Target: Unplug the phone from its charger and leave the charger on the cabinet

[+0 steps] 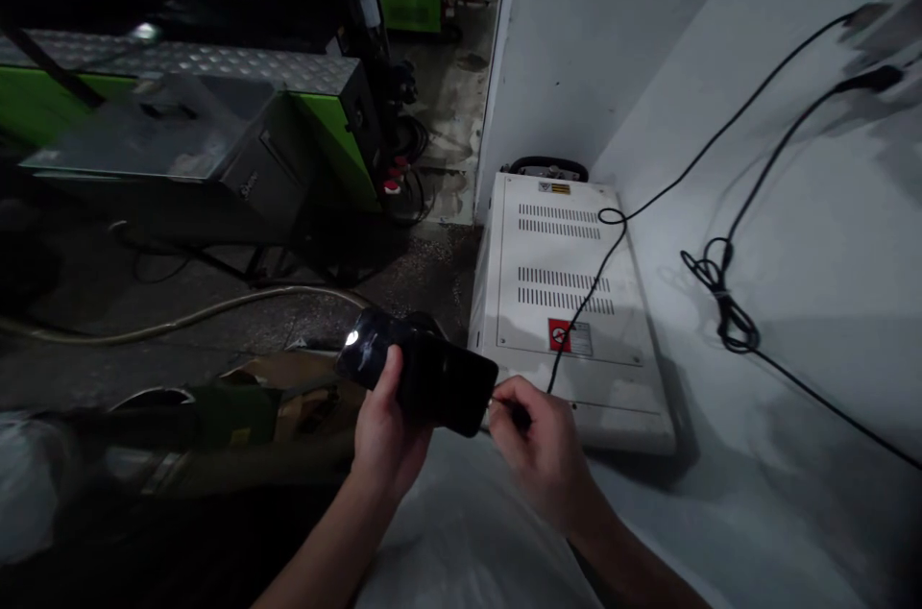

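My left hand [387, 422] grips a black smartphone [424, 377] from below, with the screen side turned away and a bright glint near its far end. My right hand [537, 450] pinches a small dark plug [520, 413] at the end of a black cable [587, 302], close to the phone's right edge. It is too dim to tell whether the plug touches the phone. The cable runs up over a white vented metal unit [547, 254] lying on the floor, then loops towards the wall.
A second black cable [727, 302] hangs in a tangled coil on the white wall [813, 234]. Green and grey machinery with a chequer-plate top [194, 61] stands at left. A thick beige hose [194, 321] and crumpled cardboard [288, 378] lie on the floor.
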The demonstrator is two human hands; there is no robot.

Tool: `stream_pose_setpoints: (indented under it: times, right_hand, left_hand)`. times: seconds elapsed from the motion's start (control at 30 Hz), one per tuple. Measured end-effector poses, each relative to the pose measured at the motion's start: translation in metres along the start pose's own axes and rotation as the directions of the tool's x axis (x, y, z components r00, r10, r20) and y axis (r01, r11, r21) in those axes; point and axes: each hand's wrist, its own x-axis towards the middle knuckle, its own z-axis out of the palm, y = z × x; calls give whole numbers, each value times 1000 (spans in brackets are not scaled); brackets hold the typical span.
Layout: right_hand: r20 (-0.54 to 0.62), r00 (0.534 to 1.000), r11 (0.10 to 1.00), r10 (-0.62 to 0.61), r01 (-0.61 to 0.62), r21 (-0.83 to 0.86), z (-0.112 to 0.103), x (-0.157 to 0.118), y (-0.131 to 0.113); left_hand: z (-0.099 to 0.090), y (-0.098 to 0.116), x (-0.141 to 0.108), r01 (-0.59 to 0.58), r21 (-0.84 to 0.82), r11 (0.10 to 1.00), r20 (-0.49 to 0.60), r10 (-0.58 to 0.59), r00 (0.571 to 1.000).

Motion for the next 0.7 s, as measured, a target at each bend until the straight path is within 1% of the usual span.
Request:
stream_pose_setpoints:
  times: [0.07,0.13,0.17,0.23,0.3,0.37,0.5,0.6,0.7]
  right_hand:
    - [89,996,1000,7,-4,-31,-8,2,2]
    - [190,981,998,43,-34,-51,-24,5,5]
    - [213,975,997,63,-52,-56,-33,8,7]
    - [194,978,996,80,-70,-58,-47,14,9]
    - [160,986,998,53,-48,-31,-52,20,7]
    - [161,987,999,-11,4,49,-49,23,-2]
    - [213,965,963,-152,96,253,-34,27,-26]
    - [236,948,943,-214,137,304,-29,28,-39]
    - [218,941,941,-258,193,278,-29,28,-42]
  left_hand:
    - [-5,8,4,-26,-17,1000,6,26,1000]
    - [-13,22,10,-44,-58,997,-25,43,999]
    - [-19,30,12,-44,-84,996,-17,43,999]
    - [-30,45,14,-7,-120,993,67,15,998]
    - [-39,53,9,72,-109,991,187,-51,981]
    - [-42,52,0,117,-84,990,238,-94,967]
    - [-39,38,-19,112,-68,991,306,-86,948]
    - [-35,32,-26,122,-19,992,284,-111,952]
    - [-35,31,-28,133,2,991,241,-129,962]
